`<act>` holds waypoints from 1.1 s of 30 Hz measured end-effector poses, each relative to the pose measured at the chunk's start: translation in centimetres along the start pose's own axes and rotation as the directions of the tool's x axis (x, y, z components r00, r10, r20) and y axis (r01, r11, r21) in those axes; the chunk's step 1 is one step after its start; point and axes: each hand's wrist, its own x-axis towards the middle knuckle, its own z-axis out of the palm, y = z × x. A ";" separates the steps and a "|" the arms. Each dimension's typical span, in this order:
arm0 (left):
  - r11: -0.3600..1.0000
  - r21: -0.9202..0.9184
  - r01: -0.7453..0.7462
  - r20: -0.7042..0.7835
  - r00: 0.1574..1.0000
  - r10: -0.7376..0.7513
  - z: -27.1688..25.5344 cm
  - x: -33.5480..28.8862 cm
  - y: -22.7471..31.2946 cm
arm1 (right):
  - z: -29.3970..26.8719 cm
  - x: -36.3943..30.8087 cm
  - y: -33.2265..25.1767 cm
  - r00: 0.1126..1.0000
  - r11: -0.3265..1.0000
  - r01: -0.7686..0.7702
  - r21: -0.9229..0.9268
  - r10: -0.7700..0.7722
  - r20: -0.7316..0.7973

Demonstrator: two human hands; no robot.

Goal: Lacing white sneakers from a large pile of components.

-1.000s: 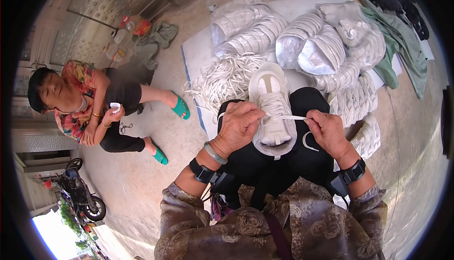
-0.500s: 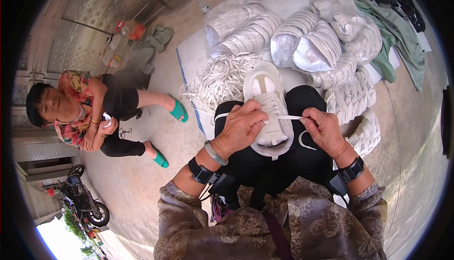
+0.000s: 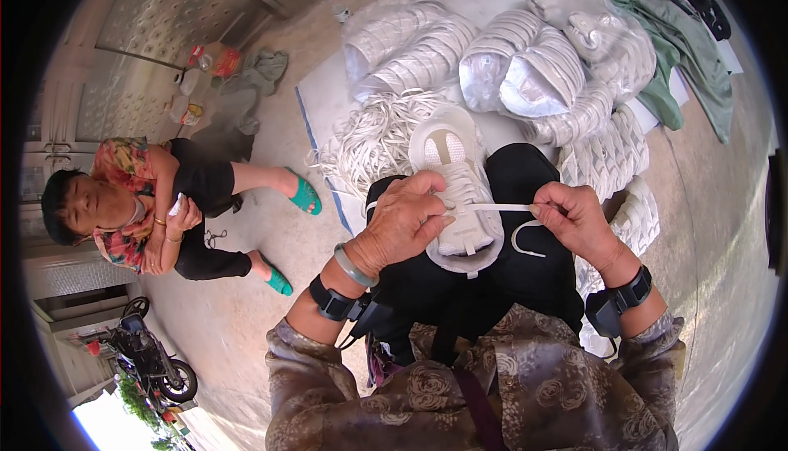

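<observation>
A white sneaker (image 3: 461,236) rests on my lap, its toe away from me and its heel opening near me. My right hand (image 3: 581,223) pinches a flat white shoelace (image 3: 502,206), which runs taut from the sneaker's eyelets. A loose curl of lace with a thin tip hangs just below that hand. My left hand (image 3: 404,217) lies over the sneaker's left side, its thumb and fingers closed by the lacing. Lace shows at its outer side too, but the grip point itself is partly hidden.
Beyond my knees, a heap of white laces (image 3: 382,143) lies on a white sheet (image 3: 324,94). Behind it are several plastic-wrapped stacks of white shoe parts (image 3: 542,77). A green cloth (image 3: 702,82) is at far right. At left sits another person (image 3: 156,205); a motorcycle (image 3: 156,357) stands lower left.
My right hand has moved right, drawing out a longer stretch of taut lace. My left hand stays closed at the sneaker's side. The view has shifted slightly.
</observation>
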 end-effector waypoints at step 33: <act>0.943 0.185 0.278 -0.413 0.892 -0.182 4.4 0.1 1.8 | -1.0 -6.4 -1.6 0.836 0.757 -0.547 0.357 0.477 0.270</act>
